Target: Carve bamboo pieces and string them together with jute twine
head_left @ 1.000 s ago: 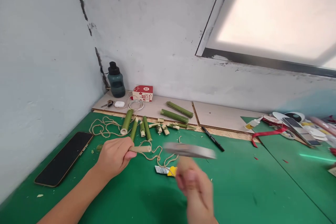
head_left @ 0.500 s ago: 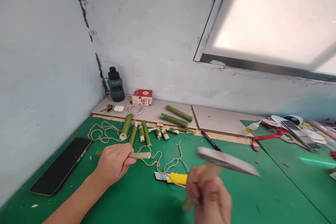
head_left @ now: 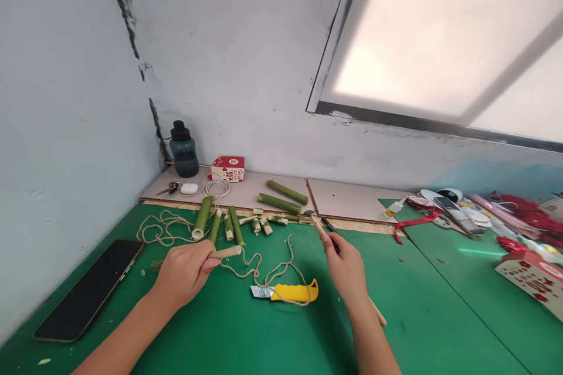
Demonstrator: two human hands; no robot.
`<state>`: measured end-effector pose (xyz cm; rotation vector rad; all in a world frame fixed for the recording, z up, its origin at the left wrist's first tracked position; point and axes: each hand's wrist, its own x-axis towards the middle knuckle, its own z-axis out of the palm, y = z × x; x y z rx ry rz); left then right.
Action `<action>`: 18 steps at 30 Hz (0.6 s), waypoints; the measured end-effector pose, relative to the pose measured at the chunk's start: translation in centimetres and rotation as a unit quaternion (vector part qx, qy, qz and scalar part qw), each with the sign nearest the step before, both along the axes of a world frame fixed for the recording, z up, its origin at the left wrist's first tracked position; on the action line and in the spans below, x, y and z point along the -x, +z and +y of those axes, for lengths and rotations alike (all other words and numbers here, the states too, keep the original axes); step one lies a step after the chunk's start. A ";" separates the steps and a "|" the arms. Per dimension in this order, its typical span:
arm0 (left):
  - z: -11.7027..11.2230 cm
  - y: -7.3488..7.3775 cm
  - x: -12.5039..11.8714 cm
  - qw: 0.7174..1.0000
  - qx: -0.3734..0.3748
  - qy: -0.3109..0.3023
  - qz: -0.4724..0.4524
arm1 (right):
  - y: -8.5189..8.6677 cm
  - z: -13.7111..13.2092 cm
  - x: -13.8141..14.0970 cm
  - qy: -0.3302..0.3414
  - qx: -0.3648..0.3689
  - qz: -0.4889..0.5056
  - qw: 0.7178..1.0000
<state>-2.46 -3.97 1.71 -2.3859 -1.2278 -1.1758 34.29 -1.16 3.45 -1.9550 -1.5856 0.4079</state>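
Clasping a bamboo tube [head_left: 229, 252], likely for steadiness, the left hand [head_left: 187, 268] is left of the knife [head_left: 294, 292]; right of it, the right hand [head_left: 347, 265] grips a hammer [head_left: 317, 225].

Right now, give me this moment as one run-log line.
Left hand: gripping pale hollow stick | Right hand: gripping hammer by wooden handle, apart from stick | Utility knife: on green table, blade exposed

Left hand [head_left: 185, 270], right hand [head_left: 346, 266] curled
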 end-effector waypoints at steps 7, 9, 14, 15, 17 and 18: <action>0.1 -0.4 0.5 0.995 0.075 0.033 0.048 | -2.4 1.8 -1.6 -0.043 0.029 -0.058 0.997; 0.1 -0.4 0.5 0.993 0.103 0.039 0.049 | -3.1 1.9 -1.4 -0.040 0.029 -0.066 0.997; 0.0 -0.3 0.6 0.996 0.086 0.015 0.026 | -3.9 1.9 -1.0 -0.055 0.014 -0.077 0.995; 0.0 -0.4 0.6 0.998 0.064 0.006 0.025 | -4.0 1.9 -0.9 -0.056 0.011 -0.078 0.995; -0.1 -0.4 0.5 0.999 0.022 -0.012 0.029 | -4.1 1.8 -0.8 -0.054 0.006 -0.078 0.995; -0.2 -0.5 0.4 0.999 0.007 -0.019 0.032 | -4.1 1.8 -0.8 -0.052 0.003 -0.077 0.996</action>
